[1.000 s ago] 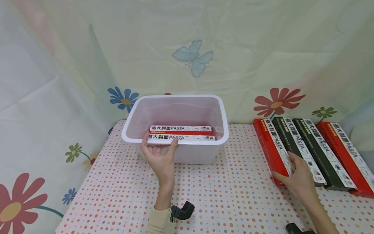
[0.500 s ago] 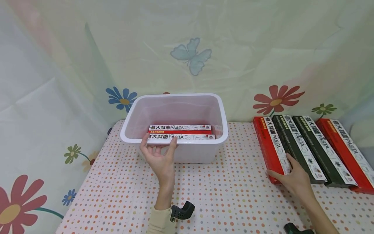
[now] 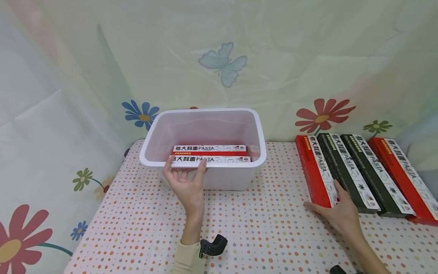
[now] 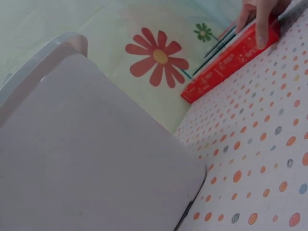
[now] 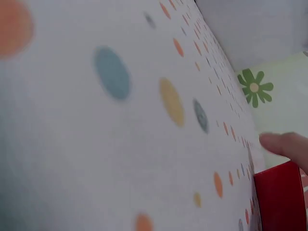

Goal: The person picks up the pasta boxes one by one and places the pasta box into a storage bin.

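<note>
My left hand (image 3: 187, 186) rests at the front rim of a white plastic tub (image 3: 219, 179), its fingers reaching over the rim and the thumb at the front. Inside the tub, two pasta boxes (image 3: 212, 160) lie on edge with white printed sides up. My right hand (image 3: 342, 215) holds the near end of the leftmost red pasta box (image 3: 313, 175), thumb on its left side and fingers at the right. The left wrist view also shows the thumb (image 4: 262, 24) over the red side. In the right wrist view, the box's red end (image 5: 281, 197) lies beside the thumb.
To the right lie two dark green pasta boxes (image 3: 345, 179) (image 3: 371, 179) and another red box (image 3: 398, 171), side by side. A dotted cloth (image 3: 256, 220) covers the table. A flowered curtain (image 3: 273, 68) hangs directly behind. A black device (image 3: 213, 245) sits at my left wrist.
My right hand has shifted left, and the near end of the leftmost red box has swung slightly left with it. My left hand stays at the tub's rim.
</note>
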A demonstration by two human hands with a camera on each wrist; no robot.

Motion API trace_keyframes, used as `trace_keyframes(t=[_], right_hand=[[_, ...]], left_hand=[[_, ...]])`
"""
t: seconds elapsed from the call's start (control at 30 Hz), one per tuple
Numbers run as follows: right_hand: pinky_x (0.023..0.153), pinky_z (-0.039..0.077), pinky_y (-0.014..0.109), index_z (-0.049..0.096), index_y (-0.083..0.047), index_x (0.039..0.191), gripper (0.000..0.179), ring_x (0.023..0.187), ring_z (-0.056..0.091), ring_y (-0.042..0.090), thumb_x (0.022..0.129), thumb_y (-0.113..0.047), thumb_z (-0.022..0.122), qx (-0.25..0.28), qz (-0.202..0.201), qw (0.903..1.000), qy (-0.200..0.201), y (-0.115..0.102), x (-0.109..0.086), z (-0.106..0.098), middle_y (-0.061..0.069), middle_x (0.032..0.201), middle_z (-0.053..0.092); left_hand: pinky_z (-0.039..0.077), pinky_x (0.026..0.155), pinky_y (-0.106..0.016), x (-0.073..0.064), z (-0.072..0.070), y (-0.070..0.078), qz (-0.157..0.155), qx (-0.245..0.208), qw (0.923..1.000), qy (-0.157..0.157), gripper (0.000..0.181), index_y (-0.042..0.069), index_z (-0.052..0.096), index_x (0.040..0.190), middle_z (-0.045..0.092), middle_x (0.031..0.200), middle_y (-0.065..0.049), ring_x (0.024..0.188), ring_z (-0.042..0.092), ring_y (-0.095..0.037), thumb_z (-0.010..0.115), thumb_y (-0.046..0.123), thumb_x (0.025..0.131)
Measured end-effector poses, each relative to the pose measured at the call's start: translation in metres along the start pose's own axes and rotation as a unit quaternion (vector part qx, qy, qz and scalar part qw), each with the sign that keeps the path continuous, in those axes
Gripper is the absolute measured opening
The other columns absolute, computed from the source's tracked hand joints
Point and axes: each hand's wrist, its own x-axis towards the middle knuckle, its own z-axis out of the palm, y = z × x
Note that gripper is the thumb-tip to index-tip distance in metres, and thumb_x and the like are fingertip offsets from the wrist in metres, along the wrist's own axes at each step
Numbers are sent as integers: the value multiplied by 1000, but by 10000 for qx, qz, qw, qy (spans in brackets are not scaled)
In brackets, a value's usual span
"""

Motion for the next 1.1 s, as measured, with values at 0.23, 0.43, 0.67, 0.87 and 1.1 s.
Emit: trace_keyframes(t=[0.23, 0.43, 0.67, 0.87, 1.1], right_hand=[[109, 41, 73, -2, -2, 166, 112, 137, 31, 54, 90, -23, 79, 172, -291, 9990, 284, -2, -4, 7, 39, 159, 24], [106, 42, 73, 6, -8, 167, 105, 137, 33, 54, 89, -15, 75, 318, -115, 9982, 496, -1, -6, 8, 38, 159, 28], [110, 40, 73, 8, -13, 168, 101, 141, 32, 53, 91, -17, 74, 470, 170, 9973, 545, -3, -15, 1, 36, 162, 26], [112, 37, 75, 8, -17, 168, 104, 145, 30, 53, 91, -15, 78, 521, 95, 9974, 482, -12, -33, -11, 33, 166, 21], [78, 47, 6, 22, -13, 167, 100, 132, 37, 54, 87, -7, 81, 438, -1455, 9859, 704, -37, -52, -36, 37, 158, 35]], left_hand=[[66, 87, -49, 0, -2, 0, -43, 3, 10000, -44, 85, 10, 30, 152, 47, 149, -16, 113, 62, -36, 81, -7, 85], [66, 87, -49, -1, -3, 0, -38, -9, 10000, -49, 85, 10, 30, 152, 46, 149, -15, 113, 61, -35, 80, -8, 86], [66, 87, -47, -2, 1, 0, -48, 33, 10000, 14, 85, 8, 32, 150, 46, 149, -16, 111, 62, -34, 81, -10, 83], [66, 88, -47, -2, 1, -1, -42, 6, 10000, 17, 84, 8, 32, 150, 47, 148, -16, 110, 63, -34, 80, -11, 84], [66, 87, -49, -1, 0, -1, -8, -80, 10000, 5, 83, 9, 32, 150, 48, 146, -17, 108, 63, -33, 80, -10, 84]])
